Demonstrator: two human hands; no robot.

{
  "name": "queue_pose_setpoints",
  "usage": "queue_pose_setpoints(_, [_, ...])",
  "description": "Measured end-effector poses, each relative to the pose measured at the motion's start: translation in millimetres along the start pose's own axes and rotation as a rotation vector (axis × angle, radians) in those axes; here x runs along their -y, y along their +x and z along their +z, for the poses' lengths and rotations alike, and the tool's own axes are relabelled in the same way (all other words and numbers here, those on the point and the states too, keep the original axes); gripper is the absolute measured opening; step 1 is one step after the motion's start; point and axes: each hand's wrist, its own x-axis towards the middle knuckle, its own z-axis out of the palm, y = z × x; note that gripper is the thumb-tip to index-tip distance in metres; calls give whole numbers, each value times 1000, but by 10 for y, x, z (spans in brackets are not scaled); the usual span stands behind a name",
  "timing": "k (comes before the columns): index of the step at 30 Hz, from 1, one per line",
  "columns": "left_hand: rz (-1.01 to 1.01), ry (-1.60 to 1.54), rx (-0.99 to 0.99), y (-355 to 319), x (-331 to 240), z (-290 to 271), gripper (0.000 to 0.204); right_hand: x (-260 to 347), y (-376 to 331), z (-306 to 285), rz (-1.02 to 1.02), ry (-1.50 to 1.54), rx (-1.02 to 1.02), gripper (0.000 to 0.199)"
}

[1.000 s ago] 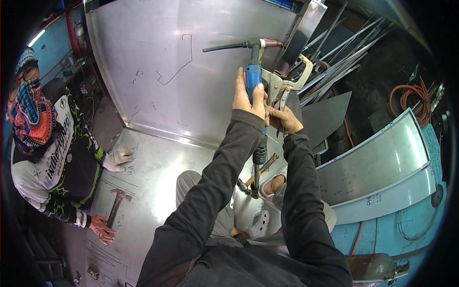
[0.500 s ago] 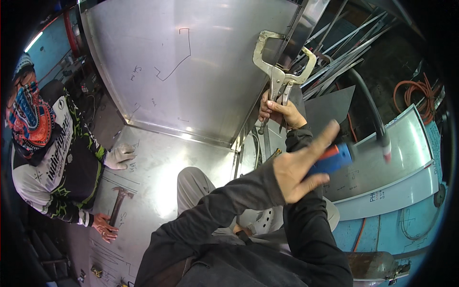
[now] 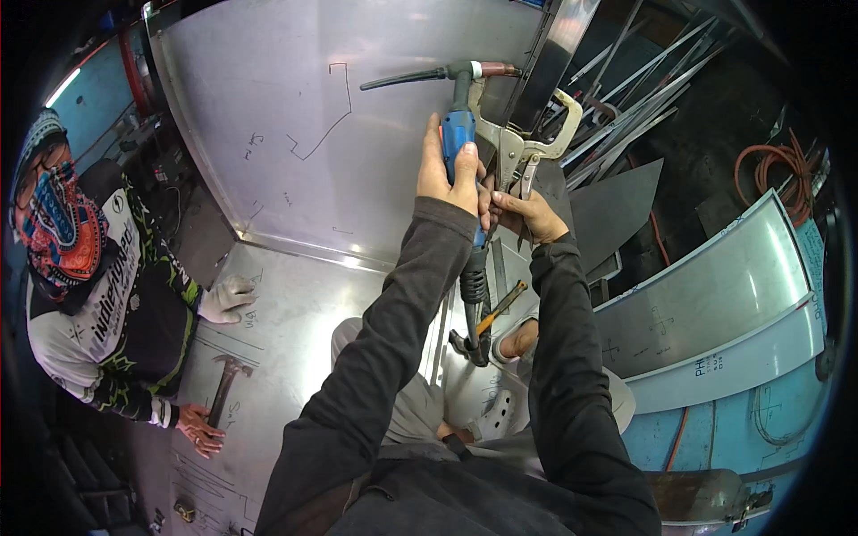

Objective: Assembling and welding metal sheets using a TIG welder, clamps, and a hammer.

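Observation:
My left hand (image 3: 444,174) is closed around the blue handle of a TIG welding torch (image 3: 459,129). The torch's reddish nozzle points right, close to the metal edge strip (image 3: 563,45), and I cannot tell if it touches; its long black cap points left. A hose runs down from the handle. Just to the right, my right hand (image 3: 536,214) grips the lower handles of a locking C-clamp (image 3: 511,147), whose jaws straddle the edge of an upright metal sheet (image 3: 384,170). The torch hides part of the left jaw.
On the left a co-worker (image 3: 98,277) leans over a flat metal sheet (image 3: 286,295), one bare hand by a hammer (image 3: 228,384). Below my hands lies a yellow-handled hammer (image 3: 500,308). Curved sheet (image 3: 715,304), metal rods (image 3: 661,80) and a coiled orange hose (image 3: 773,165) are at right.
My left hand, blurred and crossing over my right forearm with the torch, has swung up and left, bringing the torch beside the clamp. My right hand stays on the clamp.

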Motion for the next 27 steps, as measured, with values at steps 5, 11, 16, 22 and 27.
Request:
queue_pose_setpoints(5, [-6, -70, 8, 32, 95, 50, 60, 45, -35, 6, -3, -31, 60, 21])
queue_pose_setpoints(11, [28, -25, 15, 58, 82, 55, 62, 31, -8, -11, 1, 22, 74, 17])
queue_pose_setpoints(16, [32, -7, -13, 67, 89, 56, 62, 30, 4, -25, 3, 11, 103, 19])
queue_pose_setpoints(22, [63, -28, -28, 4, 19, 55, 63, 15, 34, -97, 21, -7, 93, 25])
queue_pose_setpoints(27, [245, 143, 156, -384, 28, 2, 58, -156, 28, -306, -15, 4, 19, 31])
